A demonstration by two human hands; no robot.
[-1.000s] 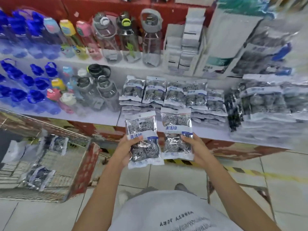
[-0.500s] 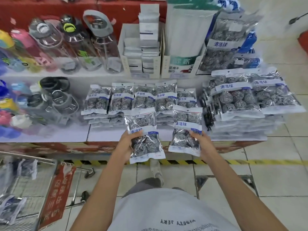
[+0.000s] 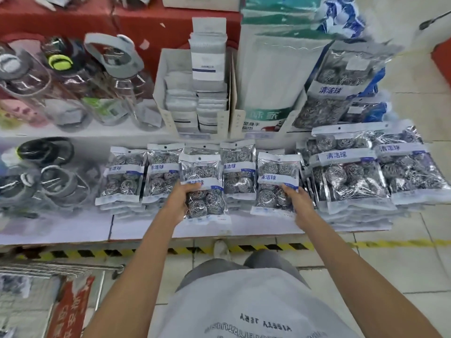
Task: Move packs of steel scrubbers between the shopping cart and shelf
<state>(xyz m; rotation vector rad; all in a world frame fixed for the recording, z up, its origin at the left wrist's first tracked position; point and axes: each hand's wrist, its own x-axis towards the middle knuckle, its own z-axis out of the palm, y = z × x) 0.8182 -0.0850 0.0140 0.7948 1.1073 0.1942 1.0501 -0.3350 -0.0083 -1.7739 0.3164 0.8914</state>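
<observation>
While over shelf (image 3: 73,230), each hand grips scrubber pack: left hand (image 3: 179,203), right hand (image 3: 296,203).

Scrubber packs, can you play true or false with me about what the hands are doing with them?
1. Each hand holds one scrubber pack. True: the left hand grips the left pack, the right hand grips the right pack.
2. The packs are over the shopping cart. False: they are over the shelf.
3. The packs hold sponges. False: coiled steel balls.
4. Water bottles stand left of the stacks. True.
</observation>
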